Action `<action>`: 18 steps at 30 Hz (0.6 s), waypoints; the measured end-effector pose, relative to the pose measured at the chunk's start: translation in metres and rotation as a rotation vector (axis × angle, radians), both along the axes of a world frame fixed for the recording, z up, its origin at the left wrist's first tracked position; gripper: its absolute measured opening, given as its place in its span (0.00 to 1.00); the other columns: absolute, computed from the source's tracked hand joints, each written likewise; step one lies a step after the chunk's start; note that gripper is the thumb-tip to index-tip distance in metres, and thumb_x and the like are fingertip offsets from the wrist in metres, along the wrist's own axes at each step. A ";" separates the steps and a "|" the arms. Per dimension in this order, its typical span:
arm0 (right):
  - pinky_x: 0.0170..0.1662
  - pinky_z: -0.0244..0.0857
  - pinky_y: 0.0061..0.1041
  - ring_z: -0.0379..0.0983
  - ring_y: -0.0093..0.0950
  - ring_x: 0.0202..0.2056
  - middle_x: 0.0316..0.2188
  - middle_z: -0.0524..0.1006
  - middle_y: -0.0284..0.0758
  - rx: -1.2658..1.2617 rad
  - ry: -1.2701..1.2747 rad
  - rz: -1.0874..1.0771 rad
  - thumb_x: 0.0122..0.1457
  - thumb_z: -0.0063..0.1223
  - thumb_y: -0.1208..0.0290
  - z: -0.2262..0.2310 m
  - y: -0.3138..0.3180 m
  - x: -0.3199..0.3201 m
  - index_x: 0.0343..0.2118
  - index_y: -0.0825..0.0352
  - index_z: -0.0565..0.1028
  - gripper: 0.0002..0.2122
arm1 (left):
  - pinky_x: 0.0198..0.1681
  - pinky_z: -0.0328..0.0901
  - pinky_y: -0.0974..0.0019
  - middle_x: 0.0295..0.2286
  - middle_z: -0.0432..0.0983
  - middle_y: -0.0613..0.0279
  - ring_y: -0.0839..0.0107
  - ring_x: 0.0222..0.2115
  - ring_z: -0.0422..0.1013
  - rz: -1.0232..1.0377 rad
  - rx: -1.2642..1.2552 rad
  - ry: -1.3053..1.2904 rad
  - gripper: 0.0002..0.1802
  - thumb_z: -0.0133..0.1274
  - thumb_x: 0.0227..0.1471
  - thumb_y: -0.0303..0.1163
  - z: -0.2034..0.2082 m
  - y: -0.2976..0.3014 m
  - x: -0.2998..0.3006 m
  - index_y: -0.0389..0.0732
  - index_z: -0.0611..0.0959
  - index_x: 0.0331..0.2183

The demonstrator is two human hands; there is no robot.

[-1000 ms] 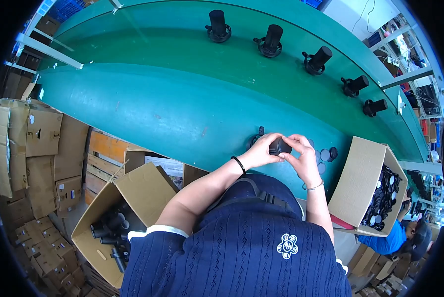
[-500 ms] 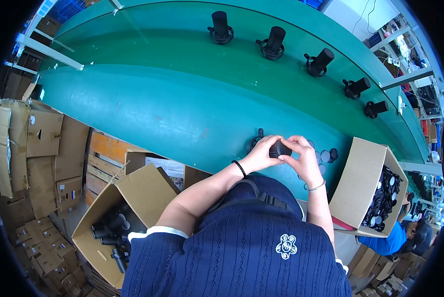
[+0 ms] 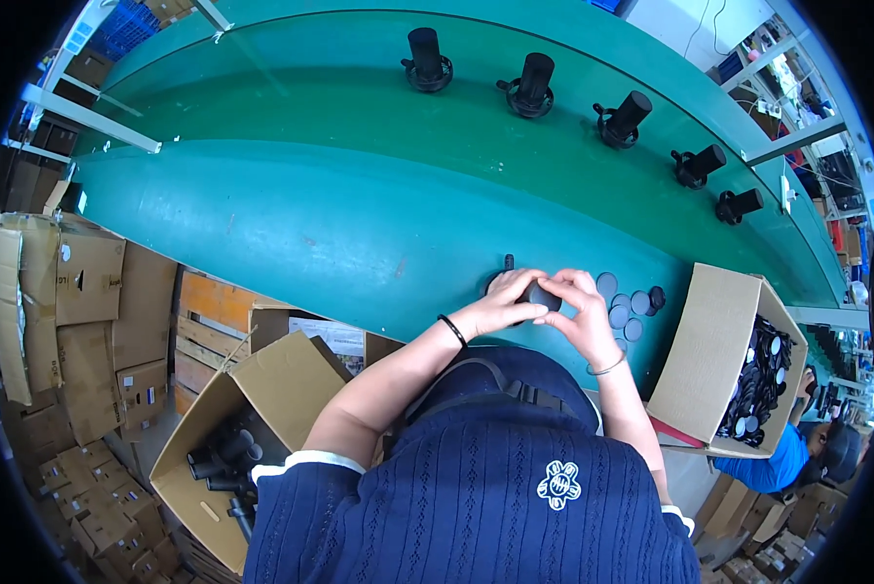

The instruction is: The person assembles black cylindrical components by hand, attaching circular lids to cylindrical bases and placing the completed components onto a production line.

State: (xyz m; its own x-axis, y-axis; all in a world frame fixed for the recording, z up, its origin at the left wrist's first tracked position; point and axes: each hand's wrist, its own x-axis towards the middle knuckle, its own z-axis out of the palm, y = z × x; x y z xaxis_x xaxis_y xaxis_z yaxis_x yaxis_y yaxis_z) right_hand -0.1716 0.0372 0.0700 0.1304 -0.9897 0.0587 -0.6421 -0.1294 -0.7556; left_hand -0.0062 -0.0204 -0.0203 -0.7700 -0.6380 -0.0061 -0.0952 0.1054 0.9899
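- Black part [image 3: 546,296]: one, held above the near edge of the green desk [image 3: 310,243]; I see a round end turned toward my camera, long axis mostly hidden.
- Left hand [image 3: 505,300] and right hand [image 3: 581,310]: two, curled closed around it from either side.
- Discs [image 3: 640,303]: about seven, beside the right hand.
- Black cylinders [image 3: 534,76]: five, beyond.
- Versus half a second earlier: ribbed side turned away, more discs exposed.

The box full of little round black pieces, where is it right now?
In the head view, the box is on the right side, with loose round discs lying on the green table between it and the person's right hand.
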 end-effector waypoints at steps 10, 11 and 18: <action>0.29 0.68 0.19 0.71 0.21 0.27 0.35 0.72 0.33 0.811 -0.750 -0.146 0.58 0.47 0.72 -0.014 -0.003 0.000 0.44 0.66 0.74 0.12 | 0.56 0.50 0.63 0.50 0.57 0.53 0.63 0.52 0.55 -0.116 0.267 0.120 0.38 0.54 0.47 0.39 0.007 -0.001 0.022 0.39 0.55 0.55; 0.29 0.68 0.19 0.71 0.21 0.27 0.35 0.72 0.33 0.776 -0.753 -0.167 0.58 0.47 0.72 -0.017 -0.002 0.006 0.44 0.66 0.74 0.12 | 0.56 0.50 0.63 0.50 0.57 0.53 0.63 0.52 0.55 -0.148 0.244 0.126 0.38 0.54 0.47 0.39 0.009 -0.002 0.024 0.39 0.55 0.55; 0.24 0.69 0.17 0.71 0.20 0.20 0.27 0.72 0.31 0.515 -0.594 -0.194 0.58 0.47 0.72 -0.030 -0.005 0.025 0.48 0.62 0.71 0.14 | 0.55 0.52 0.62 0.49 0.58 0.53 0.63 0.53 0.55 -0.137 0.295 0.163 0.43 0.57 0.44 0.37 0.003 -0.012 0.029 0.41 0.53 0.57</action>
State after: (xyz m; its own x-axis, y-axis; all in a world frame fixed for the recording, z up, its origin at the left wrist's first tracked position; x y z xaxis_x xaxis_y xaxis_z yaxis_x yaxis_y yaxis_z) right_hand -0.1467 0.0323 0.0404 0.0440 -0.9131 -0.4054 -0.0900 0.4006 -0.9118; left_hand 0.0225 -0.0328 -0.0176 -0.8541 -0.5181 -0.0444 0.0619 -0.1862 0.9806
